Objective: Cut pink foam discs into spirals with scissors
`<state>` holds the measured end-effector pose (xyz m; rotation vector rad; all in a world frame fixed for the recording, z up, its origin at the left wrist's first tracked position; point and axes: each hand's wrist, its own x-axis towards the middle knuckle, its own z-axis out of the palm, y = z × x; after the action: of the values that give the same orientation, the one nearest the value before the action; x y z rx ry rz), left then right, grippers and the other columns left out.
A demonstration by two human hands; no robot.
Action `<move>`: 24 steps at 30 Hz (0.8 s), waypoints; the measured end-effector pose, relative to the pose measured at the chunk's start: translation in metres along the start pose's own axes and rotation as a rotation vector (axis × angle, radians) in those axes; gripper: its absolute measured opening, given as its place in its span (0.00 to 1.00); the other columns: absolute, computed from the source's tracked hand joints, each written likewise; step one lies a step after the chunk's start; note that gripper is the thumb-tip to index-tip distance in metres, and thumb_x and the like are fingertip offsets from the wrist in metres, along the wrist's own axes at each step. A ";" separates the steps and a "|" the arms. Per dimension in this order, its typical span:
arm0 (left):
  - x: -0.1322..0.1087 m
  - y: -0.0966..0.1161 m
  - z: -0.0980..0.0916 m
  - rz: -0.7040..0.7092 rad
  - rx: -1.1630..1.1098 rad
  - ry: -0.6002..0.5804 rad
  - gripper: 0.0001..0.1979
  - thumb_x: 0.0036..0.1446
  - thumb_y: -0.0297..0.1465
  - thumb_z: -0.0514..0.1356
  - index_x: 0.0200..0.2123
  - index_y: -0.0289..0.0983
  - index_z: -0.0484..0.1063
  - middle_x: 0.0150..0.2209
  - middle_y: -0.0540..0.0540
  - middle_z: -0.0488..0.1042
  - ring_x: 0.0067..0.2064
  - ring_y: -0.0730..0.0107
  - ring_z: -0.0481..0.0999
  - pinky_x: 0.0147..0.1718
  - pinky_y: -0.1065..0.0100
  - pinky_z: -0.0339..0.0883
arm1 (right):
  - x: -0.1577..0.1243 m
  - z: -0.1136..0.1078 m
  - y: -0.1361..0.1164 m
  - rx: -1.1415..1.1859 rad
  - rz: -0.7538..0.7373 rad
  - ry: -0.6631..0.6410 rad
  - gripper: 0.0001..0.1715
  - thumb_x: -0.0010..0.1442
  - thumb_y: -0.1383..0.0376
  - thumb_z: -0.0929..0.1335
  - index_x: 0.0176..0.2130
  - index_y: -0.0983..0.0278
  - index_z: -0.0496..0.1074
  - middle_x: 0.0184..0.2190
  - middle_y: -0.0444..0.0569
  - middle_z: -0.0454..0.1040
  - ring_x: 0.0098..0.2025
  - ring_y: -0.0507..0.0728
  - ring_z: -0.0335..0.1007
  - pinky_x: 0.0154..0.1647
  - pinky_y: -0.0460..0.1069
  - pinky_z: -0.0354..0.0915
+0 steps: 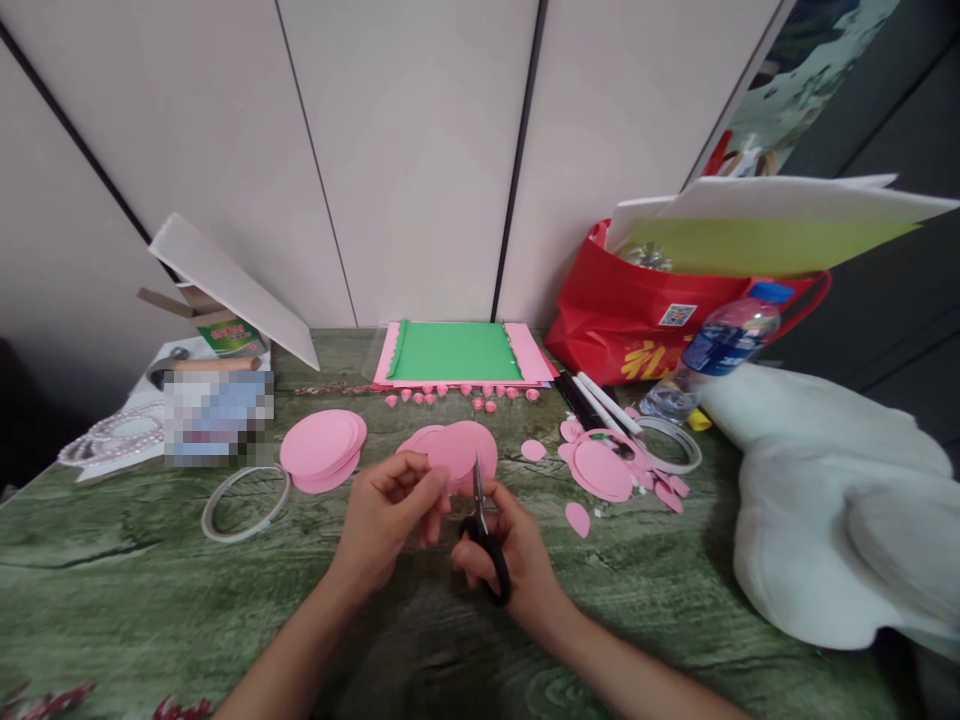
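My left hand (390, 515) pinches a pink paper disc (459, 450) by its near edge, holding it above the green wood-patterned table (150, 600). Black-handled scissors (484, 530) sit in my right hand (517, 560), fingers through the loops and blades pointing up into the disc's near edge. Both hands are close together at the table's middle front. A stack of pink discs (322, 450) lies just to the left of them.
Pink scraps and a cut disc (600, 470) lie to the right, with a tape ring (671, 445), pens (592, 400) and a water bottle (712, 350). Green and pink sheets (454, 352) lie at the back. A red bag (637, 320), white cloth (825, 500) and another ring (244, 505) surround.
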<state>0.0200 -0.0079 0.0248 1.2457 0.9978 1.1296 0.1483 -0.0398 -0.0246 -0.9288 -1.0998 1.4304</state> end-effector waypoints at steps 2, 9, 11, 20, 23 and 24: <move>-0.001 0.001 0.002 -0.008 0.014 -0.008 0.10 0.50 0.35 0.61 0.24 0.35 0.68 0.17 0.54 0.70 0.13 0.81 0.63 0.11 0.78 0.56 | 0.000 0.001 -0.001 0.008 -0.016 -0.016 0.25 0.43 0.57 0.73 0.37 0.61 0.59 0.16 0.35 0.66 0.12 0.45 0.54 0.12 0.40 0.51; -0.003 0.002 0.004 -0.012 0.127 -0.014 0.12 0.49 0.35 0.61 0.20 0.34 0.67 0.15 0.53 0.68 0.13 0.81 0.64 0.12 0.78 0.55 | -0.002 0.003 0.003 0.075 -0.005 -0.072 0.28 0.41 0.56 0.74 0.37 0.60 0.59 0.23 0.40 0.71 0.15 0.45 0.55 0.14 0.41 0.52; -0.003 0.003 0.003 -0.005 0.140 -0.020 0.12 0.49 0.34 0.61 0.20 0.34 0.67 0.15 0.53 0.68 0.13 0.81 0.64 0.12 0.78 0.55 | -0.001 0.002 0.003 0.072 -0.008 -0.077 0.28 0.42 0.56 0.74 0.37 0.60 0.59 0.23 0.39 0.71 0.15 0.46 0.55 0.15 0.41 0.52; -0.002 0.000 0.000 0.001 0.175 -0.034 0.13 0.49 0.34 0.61 0.18 0.34 0.66 0.14 0.53 0.68 0.12 0.81 0.63 0.11 0.79 0.55 | 0.002 0.000 0.001 0.053 -0.014 -0.039 0.27 0.41 0.59 0.75 0.37 0.60 0.61 0.19 0.38 0.69 0.16 0.48 0.57 0.17 0.42 0.52; -0.002 0.000 0.000 0.001 0.174 -0.024 0.13 0.49 0.35 0.61 0.18 0.34 0.66 0.14 0.53 0.68 0.12 0.81 0.63 0.11 0.79 0.54 | 0.001 0.000 0.002 0.048 -0.014 -0.018 0.27 0.41 0.61 0.75 0.38 0.60 0.61 0.20 0.38 0.70 0.16 0.47 0.56 0.16 0.41 0.52; -0.002 0.000 0.000 -0.001 0.172 -0.018 0.13 0.49 0.35 0.61 0.18 0.34 0.66 0.14 0.53 0.68 0.12 0.82 0.63 0.11 0.79 0.54 | 0.001 0.000 0.003 0.040 -0.009 -0.013 0.27 0.41 0.61 0.74 0.38 0.60 0.61 0.20 0.38 0.70 0.15 0.46 0.56 0.15 0.41 0.52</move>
<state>0.0193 -0.0101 0.0248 1.3891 1.0998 1.0478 0.1478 -0.0384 -0.0271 -0.8862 -1.0795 1.4479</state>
